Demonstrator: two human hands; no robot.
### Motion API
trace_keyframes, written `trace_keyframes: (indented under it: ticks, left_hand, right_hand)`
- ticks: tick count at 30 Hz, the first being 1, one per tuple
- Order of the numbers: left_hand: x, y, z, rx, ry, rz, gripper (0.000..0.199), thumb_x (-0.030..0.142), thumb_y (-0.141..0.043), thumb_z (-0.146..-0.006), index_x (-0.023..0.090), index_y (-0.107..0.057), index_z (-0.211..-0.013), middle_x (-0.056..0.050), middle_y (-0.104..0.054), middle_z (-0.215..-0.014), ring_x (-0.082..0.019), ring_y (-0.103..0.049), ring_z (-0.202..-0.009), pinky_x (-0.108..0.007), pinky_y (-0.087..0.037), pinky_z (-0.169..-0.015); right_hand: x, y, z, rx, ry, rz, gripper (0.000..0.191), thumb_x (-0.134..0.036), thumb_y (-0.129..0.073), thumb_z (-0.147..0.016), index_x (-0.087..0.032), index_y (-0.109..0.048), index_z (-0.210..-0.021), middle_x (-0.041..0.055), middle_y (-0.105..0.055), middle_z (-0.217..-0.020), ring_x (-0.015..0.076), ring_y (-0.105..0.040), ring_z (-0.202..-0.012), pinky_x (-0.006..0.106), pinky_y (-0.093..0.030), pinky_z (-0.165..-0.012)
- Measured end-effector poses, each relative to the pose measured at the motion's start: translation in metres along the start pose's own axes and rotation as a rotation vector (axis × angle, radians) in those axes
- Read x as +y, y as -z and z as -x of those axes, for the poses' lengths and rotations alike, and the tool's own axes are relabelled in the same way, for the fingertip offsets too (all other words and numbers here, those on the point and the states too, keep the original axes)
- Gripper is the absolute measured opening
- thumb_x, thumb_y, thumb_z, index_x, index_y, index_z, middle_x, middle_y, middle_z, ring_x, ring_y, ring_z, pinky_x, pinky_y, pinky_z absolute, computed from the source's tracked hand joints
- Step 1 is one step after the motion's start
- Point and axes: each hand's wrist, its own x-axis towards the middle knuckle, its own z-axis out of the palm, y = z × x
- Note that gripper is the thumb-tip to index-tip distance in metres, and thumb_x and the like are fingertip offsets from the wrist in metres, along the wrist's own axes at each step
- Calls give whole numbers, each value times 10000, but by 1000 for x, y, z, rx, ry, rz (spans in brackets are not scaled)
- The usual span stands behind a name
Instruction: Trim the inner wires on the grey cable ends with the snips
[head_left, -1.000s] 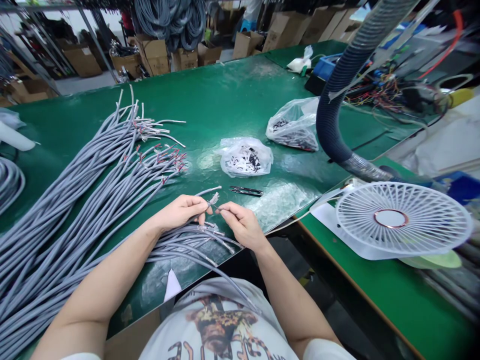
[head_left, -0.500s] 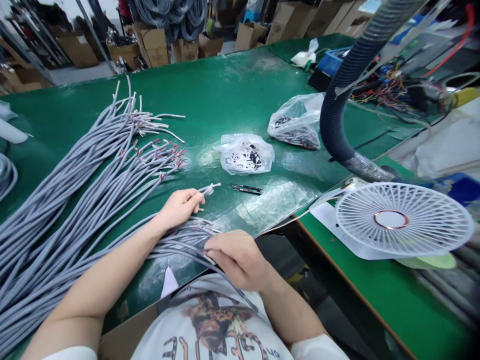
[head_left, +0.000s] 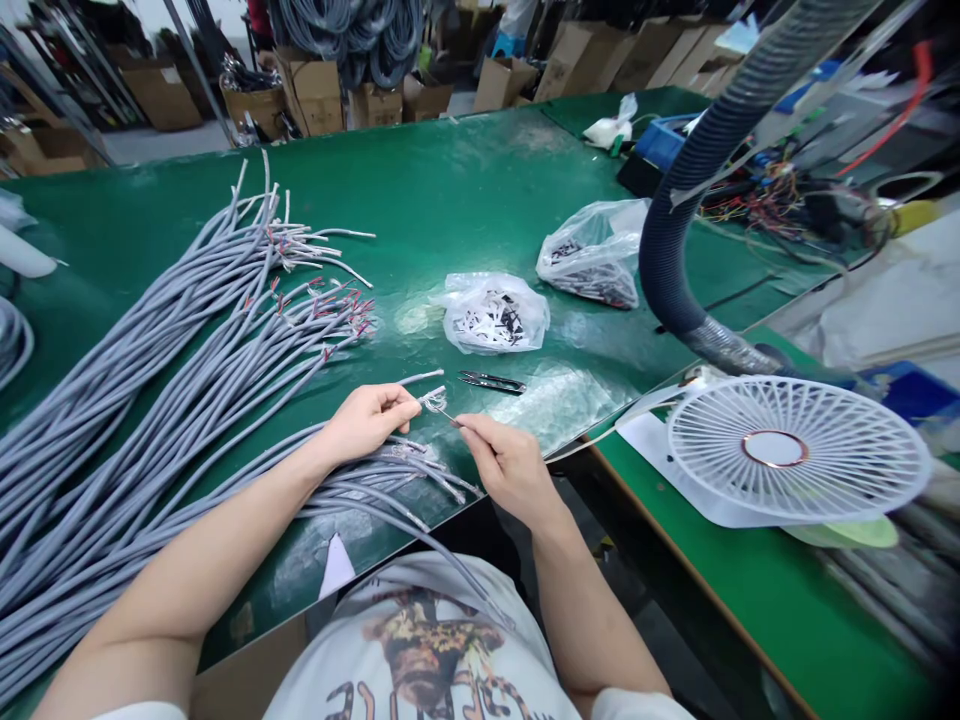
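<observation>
One frayed cable end (head_left: pixel 435 400), pinched from both sides

In the head view, grasping the grey cable just behind its loosened strands with the left hand (head_left: pixel 369 418), thumb pressed against fingers. Pinching something thin and dark with the right hand (head_left: pixel 506 460), its tip near the strands; too small to tell whether wire or tool. Lying on the green bench (head_left: pixel 420 190): snips (head_left: pixel 493 383) near both hands, a small plastic bag of black and white pieces (head_left: pixel 495 318) beyond, and a cable bundle (head_left: pixel 150 320) to the left. Best to hold firmly close to the fray, to limit twisting; to keep the right-hand pinch light and wrist loose; and to part the strands gently, a few at a time, with little pull, to avoid snapping any.
</observation>
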Motion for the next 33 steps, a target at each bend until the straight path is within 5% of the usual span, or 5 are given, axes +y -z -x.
trace_keyframes:
  ticks: [24, 33]
  left_hand:
    - [-1, -4, 3, 26, -38, -121, 271, 389, -547, -809, 139, -648, -777, 9, -608, -637, -89, -481, -551, -204, -345, -535]
    - [-3, -7, 2, 85, -137, -349, 210, 342, -572, -820, 167, -681, -783, -7, -626, -689, -117, -514, -622, -226, -359, -589]
  right_hand:
    - [4, 0, -5, -39, -10, -5, 246, -224, -439, -928, -186, -674, -988, 63, -736, -966, 176, -700, -877, 252, -526, -763]
    - [-13, -9, -9, -116, 49, -167, 223, -224, -437, -936, -180, -650, -888, 24, -692, -769, 119, -633, -668, 210, -465, -642]
